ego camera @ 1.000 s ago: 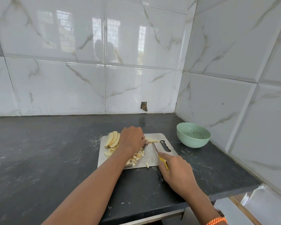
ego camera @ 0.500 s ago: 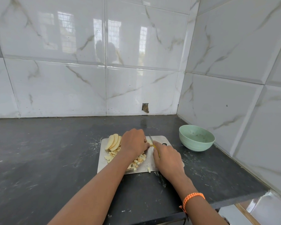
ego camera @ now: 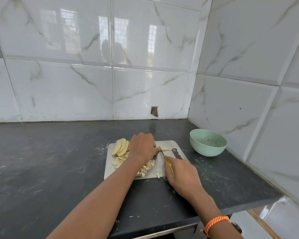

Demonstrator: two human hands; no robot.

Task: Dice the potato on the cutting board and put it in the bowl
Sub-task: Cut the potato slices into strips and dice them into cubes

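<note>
While potato strips (ego camera: 166, 149) lie near the far edge of the metal cutting board (ego camera: 160, 165), the left hand (ego camera: 142, 147) curls its fingers down over them. Just beside, the right hand (ego camera: 183, 175) grips a yellow-handled knife (ego camera: 164, 156), blade at the strips. Slices (ego camera: 121, 147) and dice (ego camera: 145, 167) sit left; the green bowl (ego camera: 208, 144) stands apart on the counter (ego camera: 50, 161).

Glossy marble-veined wall tiles (ego camera: 67, 90), dark countertop (ego camera: 41, 161)

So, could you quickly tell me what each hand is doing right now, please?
Left hand: curled over pale potato strips, holding them.
Right hand: gripping the yellow-handled knife.
</note>
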